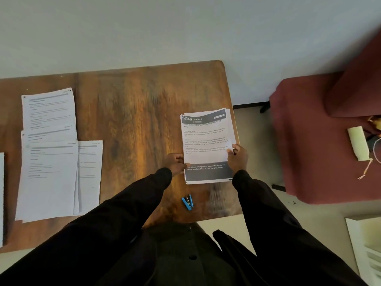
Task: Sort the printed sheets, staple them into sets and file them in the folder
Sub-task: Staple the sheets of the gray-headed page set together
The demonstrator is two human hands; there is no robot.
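Observation:
A stack of printed sheets (207, 139) with a dark header reading "KITCHEN" lies near the right end of the wooden table (132, 112). My left hand (175, 163) pinches the stack's left edge low down. My right hand (237, 156) grips its right edge, thumb on top of the paper. A small blue stapler (188, 202) lies on the table just below the stack, between my arms. Several other printed sheets (49, 153) lie spread in overlapping piles on the left part of the table. No folder is in view.
A dark red upholstered chair (321, 141) stands right of the table, with a pale roll (358, 142) and cords on its seat. A white wall runs behind the table. Another white sheet (1, 199) shows at the far left edge.

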